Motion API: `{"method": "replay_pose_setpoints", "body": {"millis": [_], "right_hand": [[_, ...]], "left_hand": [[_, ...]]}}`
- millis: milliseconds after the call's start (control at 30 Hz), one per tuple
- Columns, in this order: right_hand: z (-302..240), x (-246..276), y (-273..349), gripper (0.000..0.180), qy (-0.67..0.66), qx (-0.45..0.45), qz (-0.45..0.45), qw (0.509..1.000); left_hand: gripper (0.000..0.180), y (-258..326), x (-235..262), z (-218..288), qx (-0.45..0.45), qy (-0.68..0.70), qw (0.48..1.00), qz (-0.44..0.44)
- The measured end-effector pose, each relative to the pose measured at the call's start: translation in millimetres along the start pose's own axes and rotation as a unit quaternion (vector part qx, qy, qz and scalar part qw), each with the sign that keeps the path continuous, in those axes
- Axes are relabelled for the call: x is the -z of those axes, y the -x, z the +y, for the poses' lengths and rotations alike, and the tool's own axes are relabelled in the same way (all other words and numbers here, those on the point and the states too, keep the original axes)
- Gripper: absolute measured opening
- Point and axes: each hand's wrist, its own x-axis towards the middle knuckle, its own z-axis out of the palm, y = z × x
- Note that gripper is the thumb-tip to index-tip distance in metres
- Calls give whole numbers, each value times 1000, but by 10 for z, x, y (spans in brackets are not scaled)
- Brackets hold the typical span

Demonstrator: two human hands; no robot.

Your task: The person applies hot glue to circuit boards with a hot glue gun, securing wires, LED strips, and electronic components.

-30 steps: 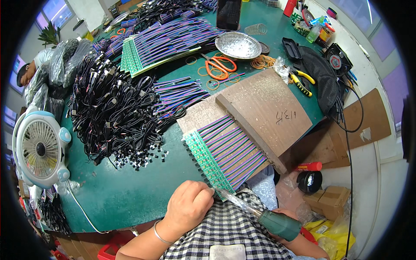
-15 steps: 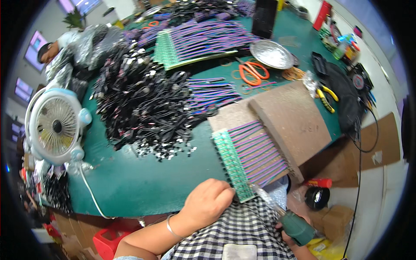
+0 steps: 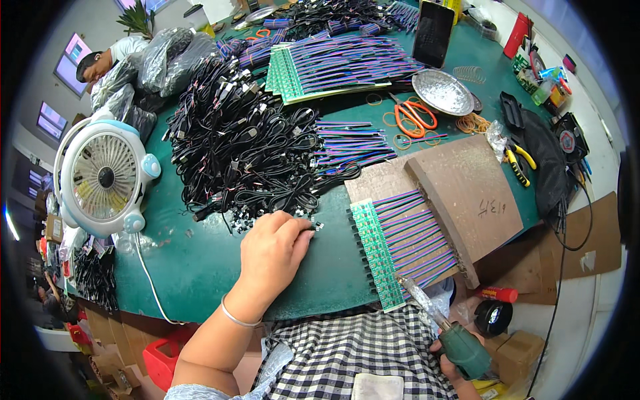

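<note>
My right hand (image 3: pixel 449 365) grips the green handle of a soldering iron (image 3: pixel 460 343). The iron's metal barrel slants up and left, with its end at the lower part of a green circuit board panel (image 3: pixel 377 257). Rows of purple, blue and black ribbon wires (image 3: pixel 417 230) run from that panel across a brown board (image 3: pixel 373 177). My left hand (image 3: pixel 272 250) is closed in a pinch over small pale pieces at the near edge of a heap of black USB cables (image 3: pixel 243 147). A small silvery piece (image 3: pixel 319 227) shows by its fingertips; whether it is held is unclear.
A white fan (image 3: pixel 103 177) stands left on the green table (image 3: pixel 200 273). Behind are stacked wired panels (image 3: pixel 333 67), orange scissors (image 3: pixel 415 119), a metal dish (image 3: pixel 443 92) and a phone (image 3: pixel 433 33). Yellow pliers (image 3: pixel 520 163) lie right. Another person (image 3: pixel 100 63) is at the far left.
My left hand has moved from beside the panel, up and left to the edge of the cable heap. The soldering iron stays near the panel's lower end. The whole view has shifted slightly.
</note>
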Motion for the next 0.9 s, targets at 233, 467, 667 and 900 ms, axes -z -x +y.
{"method": "replay_pose_setpoints", "body": {"millis": [233,467,667,900], "right_hand": [[167,413,-22,35,213,74,39,974],[-490,751,-1396,14,26,174,219,960],[-550,564,-2673,24,164,67,168,970],[-525,779,-2026,25,-54,123,222,966]], "left_hand": [[12,61,-68,-19,9,14,1000,-20],[14,144,-20,-28,51,45,997,-22],[15,153,-26,77,28,16,999,-16],[18,258,-45,83,-22,132,991,-12]]}}
